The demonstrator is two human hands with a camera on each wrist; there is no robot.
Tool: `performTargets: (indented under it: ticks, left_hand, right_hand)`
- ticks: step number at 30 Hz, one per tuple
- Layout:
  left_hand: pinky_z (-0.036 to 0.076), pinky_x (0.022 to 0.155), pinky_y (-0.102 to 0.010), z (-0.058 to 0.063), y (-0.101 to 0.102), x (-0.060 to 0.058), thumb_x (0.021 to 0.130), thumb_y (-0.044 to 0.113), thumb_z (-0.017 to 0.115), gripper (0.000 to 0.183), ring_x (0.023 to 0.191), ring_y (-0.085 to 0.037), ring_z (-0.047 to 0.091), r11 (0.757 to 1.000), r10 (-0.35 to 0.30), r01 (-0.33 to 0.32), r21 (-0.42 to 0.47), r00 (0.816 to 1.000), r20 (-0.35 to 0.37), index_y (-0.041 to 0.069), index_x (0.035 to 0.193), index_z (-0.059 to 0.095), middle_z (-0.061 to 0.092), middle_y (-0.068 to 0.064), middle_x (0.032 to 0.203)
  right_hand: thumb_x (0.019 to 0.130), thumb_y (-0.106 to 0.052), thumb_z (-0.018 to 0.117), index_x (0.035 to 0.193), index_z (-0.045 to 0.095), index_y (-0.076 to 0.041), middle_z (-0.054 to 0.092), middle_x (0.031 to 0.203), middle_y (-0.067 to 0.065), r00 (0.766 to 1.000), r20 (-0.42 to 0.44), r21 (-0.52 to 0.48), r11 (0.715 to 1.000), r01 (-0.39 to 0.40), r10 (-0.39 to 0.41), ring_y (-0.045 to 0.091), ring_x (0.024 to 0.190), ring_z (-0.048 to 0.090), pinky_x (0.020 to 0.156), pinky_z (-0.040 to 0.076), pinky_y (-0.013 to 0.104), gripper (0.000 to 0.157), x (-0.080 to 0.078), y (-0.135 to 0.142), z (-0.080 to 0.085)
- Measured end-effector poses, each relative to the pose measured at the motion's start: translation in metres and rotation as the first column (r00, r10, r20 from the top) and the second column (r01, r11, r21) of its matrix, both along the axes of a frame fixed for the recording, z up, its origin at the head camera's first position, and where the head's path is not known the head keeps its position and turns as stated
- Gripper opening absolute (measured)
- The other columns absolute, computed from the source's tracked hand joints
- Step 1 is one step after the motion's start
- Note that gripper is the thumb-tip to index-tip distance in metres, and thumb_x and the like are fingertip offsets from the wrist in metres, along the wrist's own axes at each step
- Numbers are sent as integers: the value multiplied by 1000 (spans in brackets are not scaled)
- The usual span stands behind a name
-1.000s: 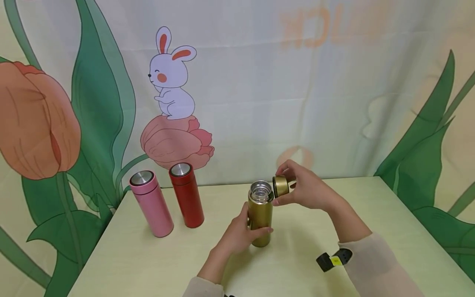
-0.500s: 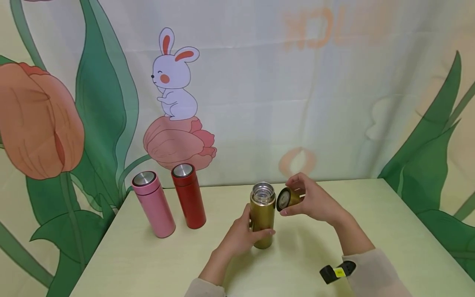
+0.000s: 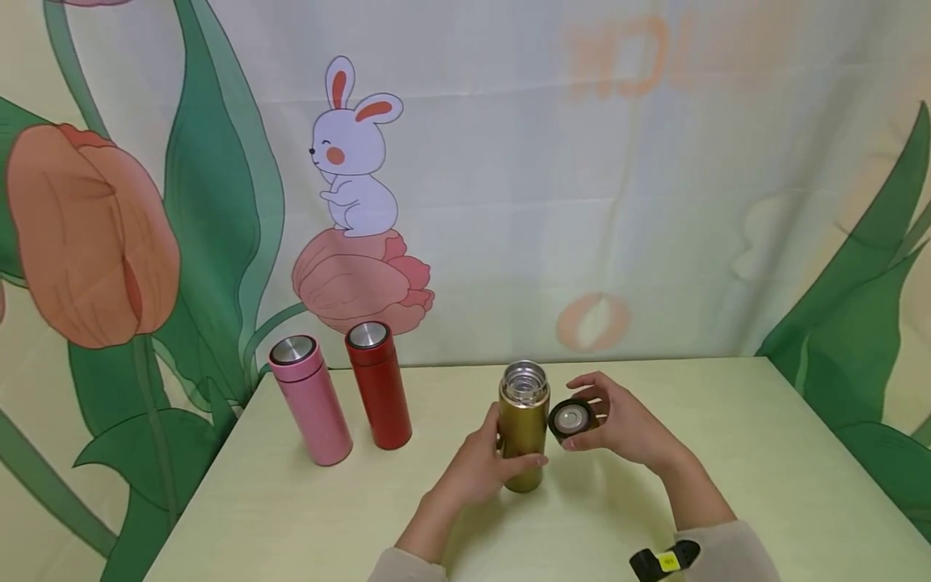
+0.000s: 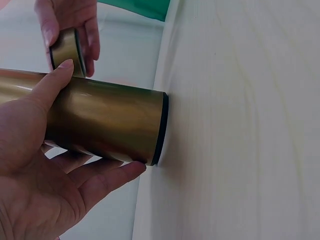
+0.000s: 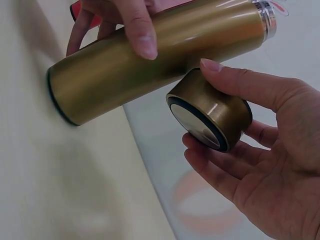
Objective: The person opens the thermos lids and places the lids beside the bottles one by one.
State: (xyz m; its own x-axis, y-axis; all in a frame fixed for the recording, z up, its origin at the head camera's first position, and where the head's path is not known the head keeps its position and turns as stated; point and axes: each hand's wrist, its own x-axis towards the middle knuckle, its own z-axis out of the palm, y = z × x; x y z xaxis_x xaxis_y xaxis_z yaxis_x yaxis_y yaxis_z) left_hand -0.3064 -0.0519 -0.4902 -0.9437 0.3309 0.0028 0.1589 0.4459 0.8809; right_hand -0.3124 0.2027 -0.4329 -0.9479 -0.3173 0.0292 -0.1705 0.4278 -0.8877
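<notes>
Upright on the table stands a gold thermos bottle (image 3: 525, 428), its steel mouth uncovered. My left hand (image 3: 476, 467) grips the body low down, thumb across the near side and the other fingers behind. Just right of the mouth, my right hand (image 3: 631, 424) holds the gold lid (image 5: 212, 112) between thumb and fingers. In the head view the lid's inner side, with a black ring and a pale centre, faces up toward the camera. The left wrist view shows the bottle's black base (image 4: 161, 129) at the table surface.
A pink thermos bottle (image 3: 314, 408) and a red thermos bottle (image 3: 381, 396), both with lids on, stand at the left of the pale table (image 3: 247, 517). A printed curtain (image 3: 494, 202) with a rabbit and flowers hangs behind the table's back edge.
My right hand has lowered the lid beside the bottle and tipped its inner side upward. The left hand keeps its grip. The head view has shifted slightly, so everything lies farther right.
</notes>
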Motion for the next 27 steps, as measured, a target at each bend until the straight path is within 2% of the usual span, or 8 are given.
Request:
performTargets:
  ticks: [9, 15, 27]
  left_hand:
    - [50, 108, -55, -2, 0, 1, 81, 62, 81, 89, 131, -28, 61, 1000, 0, 0, -14, 1000, -8, 25, 148, 37, 61, -4, 143]
    - [51, 106, -54, -2, -1, 1, 81, 63, 81, 90, 130, -28, 62, 1000, 3, -3, -23, 1000, -14, 24, 148, 37, 62, -4, 143]
    - [50, 108, -54, -1, -3, 1, 84, 53, 83, 87, 133, -28, 60, 1000, 1, -1, -5, 1000, -19, 26, 152, 35, 60, -2, 145]
  right_hand:
    - [71, -15, 96, 145, 49, -14, 55, 135, 19, 998, 60, -59, 998, 9, -5, 27, 113, 67, 89, 57, 34, 88, 3, 2, -31]
    - [71, -13, 94, 146, 53, -13, 55, 133, 19, 997, 73, -72, 997, -5, 11, 24, 110, 67, 89, 56, 34, 86, 4, 0, -47]
    - [73, -14, 93, 141, 58, -4, 66, 131, 17, 996, 91, -59, 998, -17, 23, 23, 111, 67, 91, 52, 35, 77, 7, -8, -55]
